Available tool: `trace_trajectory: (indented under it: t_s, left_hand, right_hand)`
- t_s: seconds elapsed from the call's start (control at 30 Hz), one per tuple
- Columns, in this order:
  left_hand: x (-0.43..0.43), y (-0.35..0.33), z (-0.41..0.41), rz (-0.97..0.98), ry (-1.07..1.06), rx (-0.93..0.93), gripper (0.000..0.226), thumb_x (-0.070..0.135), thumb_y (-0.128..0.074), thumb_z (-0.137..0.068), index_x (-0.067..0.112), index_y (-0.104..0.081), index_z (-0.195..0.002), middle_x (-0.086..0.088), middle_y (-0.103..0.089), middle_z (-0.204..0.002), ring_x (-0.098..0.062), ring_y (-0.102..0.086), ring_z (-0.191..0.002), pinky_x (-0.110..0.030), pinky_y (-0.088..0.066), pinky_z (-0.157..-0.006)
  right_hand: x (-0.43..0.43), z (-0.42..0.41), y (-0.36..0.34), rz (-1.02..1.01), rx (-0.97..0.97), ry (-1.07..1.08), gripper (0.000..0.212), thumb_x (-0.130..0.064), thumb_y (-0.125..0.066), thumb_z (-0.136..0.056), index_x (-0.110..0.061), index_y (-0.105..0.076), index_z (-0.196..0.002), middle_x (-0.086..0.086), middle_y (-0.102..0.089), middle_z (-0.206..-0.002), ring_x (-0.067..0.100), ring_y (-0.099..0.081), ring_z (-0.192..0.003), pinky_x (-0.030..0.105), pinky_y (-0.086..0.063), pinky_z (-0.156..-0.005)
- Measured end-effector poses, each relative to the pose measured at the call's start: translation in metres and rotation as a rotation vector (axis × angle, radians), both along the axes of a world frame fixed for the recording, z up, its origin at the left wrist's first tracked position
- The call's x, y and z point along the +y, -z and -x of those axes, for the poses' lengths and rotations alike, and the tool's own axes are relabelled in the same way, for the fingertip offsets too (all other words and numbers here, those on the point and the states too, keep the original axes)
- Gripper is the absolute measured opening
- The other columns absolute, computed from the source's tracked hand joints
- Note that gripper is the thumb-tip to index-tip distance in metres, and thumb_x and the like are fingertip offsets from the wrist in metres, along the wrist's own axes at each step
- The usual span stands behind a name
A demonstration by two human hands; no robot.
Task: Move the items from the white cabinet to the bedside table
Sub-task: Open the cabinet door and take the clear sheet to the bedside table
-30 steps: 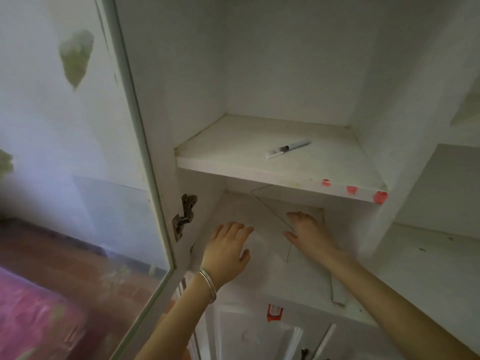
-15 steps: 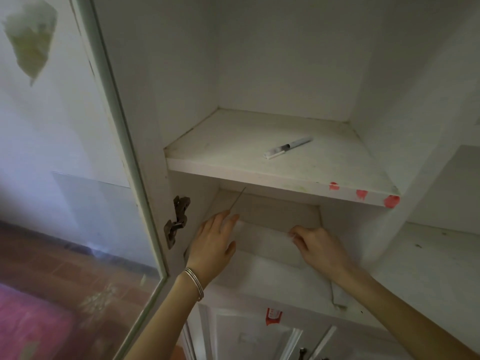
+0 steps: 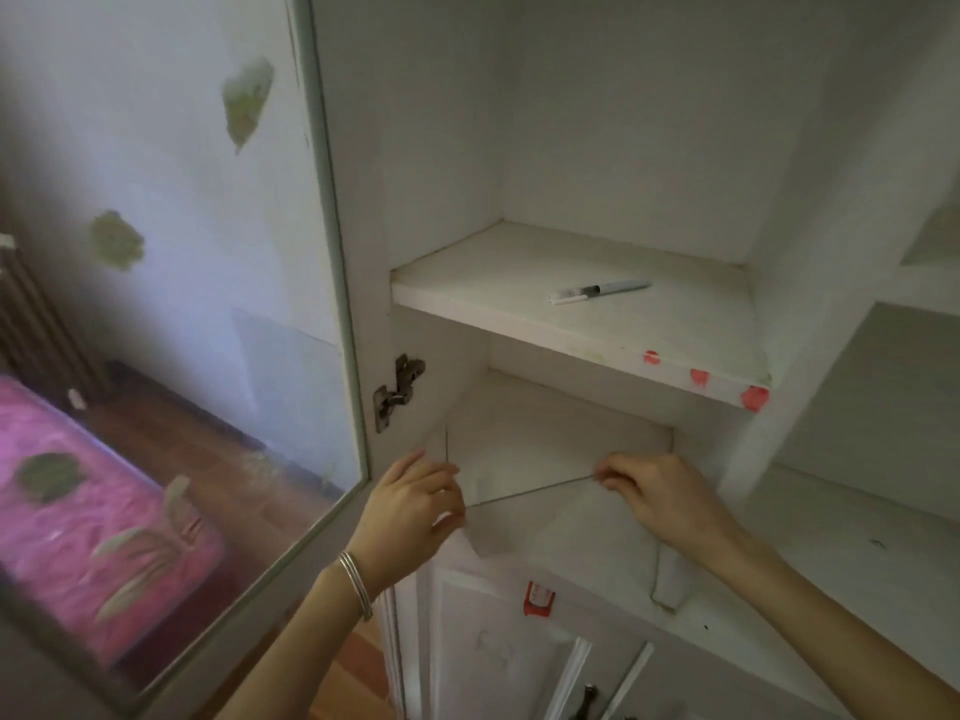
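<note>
Left hand (image 3: 410,511) and right hand (image 3: 670,504) are pinching the clear sheet (image 3: 530,459) at its side edges, fingers (image 3: 610,472) clamped on it; probably thin, light, slippery, fragile.

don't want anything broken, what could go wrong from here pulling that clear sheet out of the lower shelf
The clear sheet is held only by a fingertip grip at its edges, left hand and right hand; it could slip.
It sits under the upper shelf, so lifting it out could knock that shelf's front edge.
The open glass door, close beside the left arm, could get bumped.
</note>
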State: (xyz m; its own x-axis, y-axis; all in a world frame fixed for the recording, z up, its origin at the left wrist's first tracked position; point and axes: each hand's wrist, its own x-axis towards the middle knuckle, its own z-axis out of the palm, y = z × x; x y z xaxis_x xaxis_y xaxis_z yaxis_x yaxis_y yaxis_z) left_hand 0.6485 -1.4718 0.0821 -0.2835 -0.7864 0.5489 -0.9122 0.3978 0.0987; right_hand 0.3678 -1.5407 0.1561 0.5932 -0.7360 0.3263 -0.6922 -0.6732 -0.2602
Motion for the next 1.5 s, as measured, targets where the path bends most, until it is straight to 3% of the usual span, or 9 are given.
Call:
trace_trajectory:
  t_s: [0.23,0.37,0.57,0.7,0.8,0.9,1.0,1.13,1.5]
  left_hand:
    - [0.102,0.003,0.022,-0.034,-0.205,0.311,0.015,0.041,-0.059,-0.078,0.030,-0.066,-0.072,0.020,-0.066,-0.086,-0.002,-0.057,-0.106,-0.035,-0.049,-0.082]
    - [0.168,0.010,0.037,0.035,-0.335,0.503,0.020,0.040,-0.060,-0.078,0.022,-0.068,-0.073,0.011,-0.068,-0.091,0.000,-0.056,-0.106,-0.029,-0.047,-0.082]
    - [0.267,0.030,0.049,-0.125,-0.509,0.443,0.024,0.047,-0.058,-0.077,0.026,-0.069,-0.075,0.016,-0.067,-0.086,0.004,-0.056,-0.101,-0.024,-0.047,-0.081]
    - [0.330,0.039,0.057,-0.194,-0.680,0.511,0.022,0.049,-0.058,-0.076,0.032,-0.066,-0.088,0.018,-0.066,-0.083,0.001,-0.061,-0.080,-0.032,-0.051,-0.069]
    - [0.375,0.032,0.063,-0.151,-0.800,0.571,0.027,0.053,-0.059,-0.075,0.036,-0.061,-0.095,0.025,-0.064,-0.087,0.008,-0.059,-0.083,-0.030,-0.051,-0.070]
    - [0.424,0.028,0.064,-0.129,-0.921,0.572,0.025,0.054,-0.057,-0.073,0.035,-0.058,-0.089,0.024,-0.064,-0.082,0.008,-0.059,-0.078,-0.030,-0.052,-0.066]
    - [0.476,0.028,0.067,-0.134,-1.052,0.548,0.022,0.053,-0.056,-0.073,0.033,-0.059,-0.079,0.021,-0.063,-0.074,0.005,-0.058,-0.070,-0.030,-0.050,-0.061]
    - [0.554,0.030,0.071,-0.100,-1.235,0.570,0.013,0.045,-0.063,-0.073,0.032,-0.060,-0.070,0.020,-0.062,-0.068,0.003,-0.057,-0.065,-0.026,-0.048,-0.057]
    - [0.819,0.035,0.076,-0.115,-1.616,0.594,0.017,0.049,-0.063,-0.076,0.033,-0.061,-0.071,0.024,-0.061,-0.069,0.005,-0.056,-0.067,-0.025,-0.049,-0.059]
  right_hand:
    - [0.028,0.002,-0.004,-0.292,-0.315,-0.158,0.024,-0.013,-0.073,-0.077,-0.032,-0.063,-0.087,-0.014,-0.067,-0.082,-0.004,-0.062,-0.077,0.005,-0.045,-0.070]
    - [0.051,-0.003,0.010,-0.427,-0.264,-0.290,0.024,-0.009,-0.075,-0.074,-0.028,-0.063,-0.082,-0.003,-0.069,-0.077,-0.001,-0.062,-0.070,0.007,-0.045,-0.067]
    - [0.102,-0.027,0.023,-0.388,-0.105,-0.478,0.017,-0.017,-0.076,-0.073,-0.027,-0.063,-0.070,-0.009,-0.067,-0.065,0.005,-0.060,-0.057,0.022,-0.049,-0.055]
    - [0.152,-0.063,0.024,-0.169,0.079,-0.721,0.007,-0.026,-0.075,-0.075,-0.025,-0.068,-0.078,-0.019,-0.065,-0.072,-0.004,-0.057,-0.063,0.010,-0.039,-0.057]
    - [0.202,-0.096,0.027,0.030,0.161,-0.871,0.009,-0.027,-0.077,-0.073,-0.027,-0.069,-0.076,-0.014,-0.070,-0.072,0.006,-0.062,-0.063,0.004,-0.026,-0.053]
    - [0.255,-0.125,0.034,0.108,0.150,-0.980,0.017,-0.023,-0.082,-0.065,-0.030,-0.067,-0.071,-0.014,-0.069,-0.066,0.008,-0.064,-0.059,0.012,-0.035,-0.049]
    - [0.308,-0.153,0.040,0.108,0.224,-1.077,0.008,-0.032,-0.069,-0.076,-0.032,-0.066,-0.083,-0.013,-0.071,-0.080,0.012,-0.066,-0.075,0.028,-0.049,-0.060]
    - [0.389,-0.186,0.041,0.114,0.307,-1.198,0.014,-0.035,-0.058,-0.084,-0.034,-0.065,-0.096,-0.014,-0.069,-0.096,0.013,-0.062,-0.092,0.028,-0.043,-0.070]
    - [0.668,-0.251,0.064,0.170,0.322,-1.464,0.016,-0.035,-0.056,-0.084,-0.031,-0.058,-0.099,-0.013,-0.066,-0.103,0.018,-0.061,-0.095,0.026,-0.032,-0.060]
